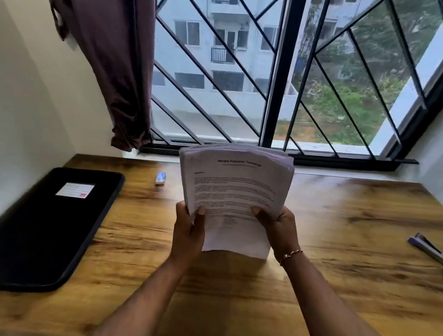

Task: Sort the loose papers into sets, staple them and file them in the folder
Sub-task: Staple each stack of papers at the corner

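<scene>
Head view. Both hands are holding a stack of papers (232,196) upright above the middle of the counter (340,274), and the lower edge of the stack is hanging clear of the wood. The left hand (188,235) is closing its grip on the lower left edge, with the thumb lying across the front sheet. The right hand (281,227) is gripping the lower right edge in the same way, and a thin bracelet (292,254) is showing at its wrist.

The top sheet is carrying a bold printed heading that appears to read "Sample Education Transcript"; motion blur is making the body text below it unreadable.

A black folder (38,231) is lying flat at the left of the counter, well apart from the stack. It is bearing a white label (75,190) with a red mark at its corner, and the writing on the label is too small to read. A small white and blue box (160,178) is sitting near the far edge, just left of the papers. A stapler (431,250) with a purple body is lying at the right, well apart from both hands.

A dark curtain (104,48) is hanging at the upper left beside a window with a black grille (224,68).
</scene>
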